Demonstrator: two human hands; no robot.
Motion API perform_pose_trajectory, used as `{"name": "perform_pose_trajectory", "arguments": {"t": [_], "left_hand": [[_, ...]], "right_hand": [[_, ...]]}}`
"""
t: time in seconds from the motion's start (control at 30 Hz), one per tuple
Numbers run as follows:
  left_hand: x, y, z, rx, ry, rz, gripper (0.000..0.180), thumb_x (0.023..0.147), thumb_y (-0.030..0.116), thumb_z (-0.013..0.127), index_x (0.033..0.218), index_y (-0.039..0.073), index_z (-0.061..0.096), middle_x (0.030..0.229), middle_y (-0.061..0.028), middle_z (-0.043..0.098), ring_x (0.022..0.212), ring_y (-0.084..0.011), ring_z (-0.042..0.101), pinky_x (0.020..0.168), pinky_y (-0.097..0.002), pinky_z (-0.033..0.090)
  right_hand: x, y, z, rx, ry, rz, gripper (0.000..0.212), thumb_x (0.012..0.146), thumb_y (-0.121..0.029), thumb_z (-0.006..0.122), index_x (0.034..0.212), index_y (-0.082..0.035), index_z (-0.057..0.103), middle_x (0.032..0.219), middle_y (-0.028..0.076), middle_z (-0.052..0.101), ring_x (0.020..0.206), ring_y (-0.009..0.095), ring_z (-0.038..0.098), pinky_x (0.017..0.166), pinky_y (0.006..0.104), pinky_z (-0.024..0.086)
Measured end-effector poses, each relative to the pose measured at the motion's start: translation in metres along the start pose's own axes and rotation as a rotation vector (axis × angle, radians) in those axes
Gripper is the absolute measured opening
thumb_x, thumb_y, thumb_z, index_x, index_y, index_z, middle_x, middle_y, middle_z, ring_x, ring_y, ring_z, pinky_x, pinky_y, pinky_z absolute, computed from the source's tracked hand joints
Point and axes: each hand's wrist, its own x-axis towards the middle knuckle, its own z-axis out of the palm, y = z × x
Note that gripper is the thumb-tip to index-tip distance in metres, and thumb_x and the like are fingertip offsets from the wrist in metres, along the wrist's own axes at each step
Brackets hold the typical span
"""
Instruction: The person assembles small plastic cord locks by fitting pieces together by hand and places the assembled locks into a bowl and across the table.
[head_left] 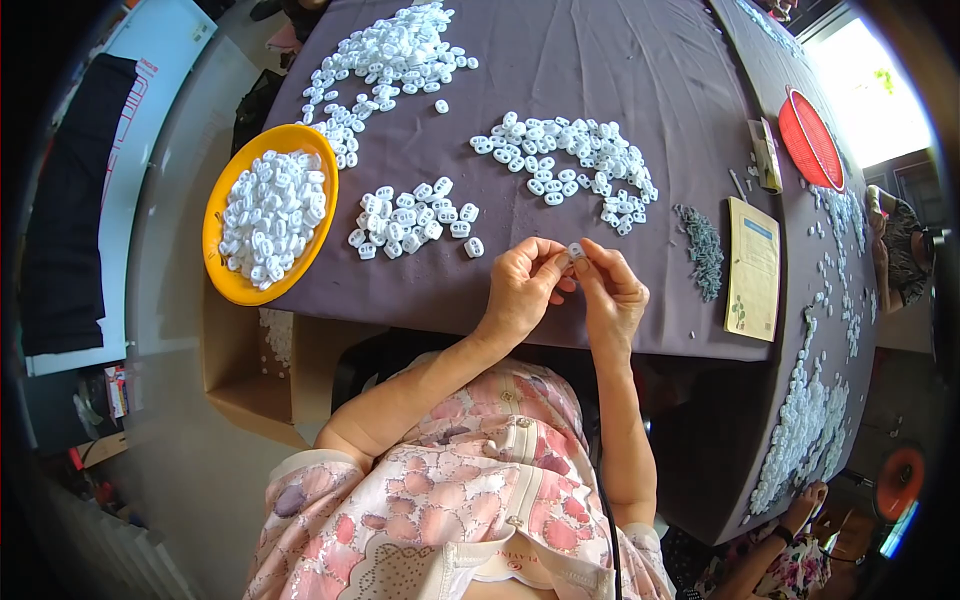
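White rounded plastic piece (575,251): pinched in fingertips of left hand (522,285) and right hand (613,297)
Orange-yellow bowl (216,245): round, heaped
Tablecloth (420,290): creased, grey-purple

On the bench (650,60) I see a bowl (240,288) of pieces (272,215) at the left, a near pile (402,222) to its right and a far pile (395,50) beyond it. A middle pile (590,150) lies farther right; past that, a heap of bits (703,255) lies just left of a packet (753,275).

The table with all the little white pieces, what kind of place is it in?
Probably a small workshop: the table holds heaps of white pieces, a yellow bowl is full of more, and another person's arm is nearby.
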Motion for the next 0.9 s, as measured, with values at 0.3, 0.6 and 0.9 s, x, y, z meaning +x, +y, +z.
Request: {"name": "perform_pose_trajectory", "arguments": {"t": [0.3, 0.6, 0.9], "left_hand": [[0.003, -0.004, 0.001, -0.047, 0.023, 0.002, 0.013, 0.089, 0.011, 0.059, 0.090, -0.001, 0.062, 0.079, -0.0057, 0.065, 0.065, -0.0108, 0.063, 0.055, -0.0213, 0.051], [0.003, 0.005, 0.000, -0.273, 0.043, -0.115, 0.013, 0.086, 0.011, 0.062, 0.090, -0.001, 0.066, 0.079, -0.0055, 0.066, 0.069, -0.0107, 0.063, 0.061, -0.0227, 0.053], [0.003, 0.006, -0.001, -0.212, -0.047, -0.138, 0.015, 0.087, 0.012, 0.061, 0.090, -0.002, 0.065, 0.080, -0.0060, 0.066, 0.069, -0.0100, 0.063, 0.061, -0.0235, 0.054]], "right_hand": [[0.002, 0.001, 0.001, -0.077, -0.023, -0.043, 0.018, 0.081, 0.007, 0.061, 0.098, 0.002, 0.066, 0.081, 0.000, 0.059, 0.075, 0.005, 0.055, 0.067, 0.0172, 0.044], [0.002, -0.003, 0.006, -0.265, -0.055, -0.212, 0.032, 0.077, 0.008, 0.060, 0.107, -0.002, 0.061, 0.092, 0.006, 0.059, 0.078, 0.013, 0.062, 0.069, 0.0237, 0.051], [0.008, -0.011, -0.003, -0.484, -0.170, -0.395, 0.035, 0.072, 0.008, 0.060, 0.105, -0.003, 0.060, 0.093, 0.010, 0.059, 0.077, 0.020, 0.063, 0.068, 0.0289, 0.051]]}}
